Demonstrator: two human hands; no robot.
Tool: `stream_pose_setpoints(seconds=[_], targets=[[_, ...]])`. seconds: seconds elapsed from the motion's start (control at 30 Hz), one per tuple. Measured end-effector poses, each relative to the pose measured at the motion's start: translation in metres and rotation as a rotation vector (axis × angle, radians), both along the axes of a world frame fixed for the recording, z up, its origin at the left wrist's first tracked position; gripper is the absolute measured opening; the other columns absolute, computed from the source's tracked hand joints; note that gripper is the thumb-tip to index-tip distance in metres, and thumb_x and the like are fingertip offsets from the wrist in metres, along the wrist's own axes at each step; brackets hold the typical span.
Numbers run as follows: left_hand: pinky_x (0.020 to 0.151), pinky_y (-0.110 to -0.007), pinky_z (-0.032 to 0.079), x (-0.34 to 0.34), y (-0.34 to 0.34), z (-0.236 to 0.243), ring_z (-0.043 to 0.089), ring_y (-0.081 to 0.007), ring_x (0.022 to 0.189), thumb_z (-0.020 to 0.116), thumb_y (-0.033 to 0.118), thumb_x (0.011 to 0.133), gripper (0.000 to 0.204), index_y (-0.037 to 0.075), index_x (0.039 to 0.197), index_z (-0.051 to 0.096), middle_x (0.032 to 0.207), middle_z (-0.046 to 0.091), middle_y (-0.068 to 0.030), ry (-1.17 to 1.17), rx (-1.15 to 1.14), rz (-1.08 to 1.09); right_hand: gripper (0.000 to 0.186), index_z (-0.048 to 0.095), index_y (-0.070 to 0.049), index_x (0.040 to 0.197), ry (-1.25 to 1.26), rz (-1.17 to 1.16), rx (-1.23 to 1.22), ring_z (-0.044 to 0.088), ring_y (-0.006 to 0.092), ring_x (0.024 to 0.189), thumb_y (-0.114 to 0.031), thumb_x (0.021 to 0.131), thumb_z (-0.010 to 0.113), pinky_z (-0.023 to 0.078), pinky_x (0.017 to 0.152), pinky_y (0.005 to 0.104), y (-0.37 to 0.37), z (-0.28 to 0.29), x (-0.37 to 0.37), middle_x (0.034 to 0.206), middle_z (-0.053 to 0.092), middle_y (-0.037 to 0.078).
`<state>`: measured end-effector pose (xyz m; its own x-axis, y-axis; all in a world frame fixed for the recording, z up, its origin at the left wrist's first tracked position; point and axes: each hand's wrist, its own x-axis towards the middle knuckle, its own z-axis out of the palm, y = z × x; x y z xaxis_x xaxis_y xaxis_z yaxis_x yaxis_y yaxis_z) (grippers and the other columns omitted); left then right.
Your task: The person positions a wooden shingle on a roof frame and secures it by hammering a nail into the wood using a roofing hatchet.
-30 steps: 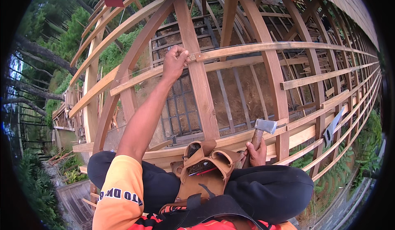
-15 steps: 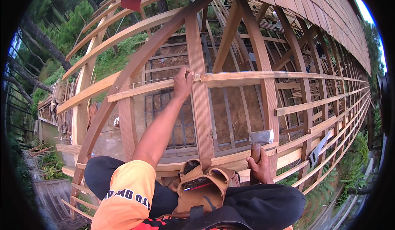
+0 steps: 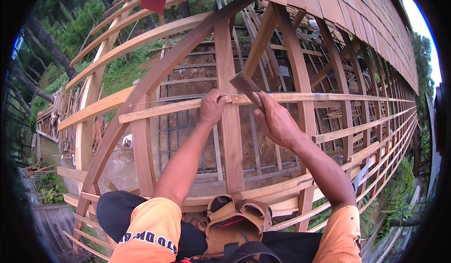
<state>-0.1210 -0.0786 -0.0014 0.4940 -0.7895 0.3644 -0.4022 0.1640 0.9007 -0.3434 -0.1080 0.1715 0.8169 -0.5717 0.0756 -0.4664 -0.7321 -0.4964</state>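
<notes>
My left hand (image 3: pixel 212 104) is pinched at the end of a pale batten (image 3: pixel 178 108) where it meets an upright brown rafter (image 3: pixel 228 150); what its fingertips hold is too small to make out. My right hand (image 3: pixel 276 121) grips the wooden handle of a hammer (image 3: pixel 243 82), its metal head raised just above and right of my left fingers, over the joint with the right-hand batten (image 3: pixel 286 98). A thin line runs along the battens. A brown leather tool pouch (image 3: pixel 237 230) with open pockets sits between my dark-trousered legs.
Rafters and rows of battens form an open frame over dirt, metal grid and stacked timber far below. Wooden shingles (image 3: pixel 352 14) cover the upper right. A saw (image 3: pixel 361 173) rests among battens at the right. Trees (image 3: pixel 47 47) stand at the left.
My right hand has lifted the hammer from beside the pouch up to the batten joint by my left hand, which stays pinched there. The view has shifted slightly.
</notes>
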Motion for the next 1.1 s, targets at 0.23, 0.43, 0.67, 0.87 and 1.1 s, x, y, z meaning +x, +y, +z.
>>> stream_pose_setpoints(seconds=[0.23, 0.43, 0.67, 0.87, 1.1], targets=[[0.07, -0.037, 0.05, -0.001, 0.003, 0.003, 0.065, -0.0293, 0.075, 0.068, 0.004, 0.084, 0.007, 0.0, 0.085, 0.062, 0.081, 0.064, -0.0138, 0.025, -0.017, -0.028, 0.05, 0.035, -0.002, 0.142, 0.029, -0.198, 0.148, 0.057, 0.0523, 0.111, -0.013, 0.098, 0.055, 0.049, 0.091, 0.0581, 0.0, -0.108, 0.037, 0.127, 0.055, 0.031], [0.07, -0.037, 0.05, -0.003, 0.005, 0.005, 0.066, -0.0297, 0.076, 0.071, 0.002, 0.081, 0.009, -0.002, 0.082, 0.063, 0.082, 0.067, -0.0142, 0.017, -0.052, 0.007, 0.048, 0.037, 0.002, 0.139, -0.375, -0.129, -0.041, 0.058, 0.0523, 0.108, -0.007, 0.096, 0.058, 0.051, 0.087, 0.0566, 0.011, -0.072, 0.033, 0.124, 0.056, 0.032], [0.068, -0.032, 0.05, 0.002, -0.001, -0.006, 0.065, -0.0193, 0.073, 0.071, 0.002, 0.084, 0.008, -0.002, 0.085, 0.065, 0.081, 0.067, -0.01, -0.125, -0.05, 0.005, 0.038, 0.041, 0.004, 0.129, -0.098, -0.153, 0.075, 0.062, 0.0554, 0.088, -0.012, 0.098, 0.055, 0.05, 0.076, 0.0597, 0.006, -0.089, 0.038, 0.111, 0.061, 0.034], [0.068, -0.033, 0.051, 0.001, 0.004, -0.002, 0.066, -0.0206, 0.074, 0.072, 0.002, 0.084, 0.008, -0.002, 0.085, 0.065, 0.084, 0.068, -0.0108, -0.08, -0.058, 0.013, 0.049, 0.038, 0.005, 0.138, -0.524, -0.109, -0.102, 0.063, 0.052, 0.098, -0.003, 0.095, 0.06, 0.054, 0.077, 0.0524, 0.027, -0.054, 0.042, 0.111, 0.062, 0.032], [0.072, -0.039, 0.051, -0.01, 0.0, 0.005, 0.066, -0.0315, 0.079, 0.068, 0.001, 0.082, 0.007, -0.001, 0.083, 0.062, 0.083, 0.067, -0.0145, -0.058, -0.02, -0.013, 0.035, 0.039, 0.003, 0.124, -0.062, -0.22, 0.099, 0.062, 0.0546, 0.089, -0.006, 0.095, 0.057, 0.051, 0.074, 0.0582, 0.008, -0.092, 0.03, 0.107, 0.062, 0.035]])
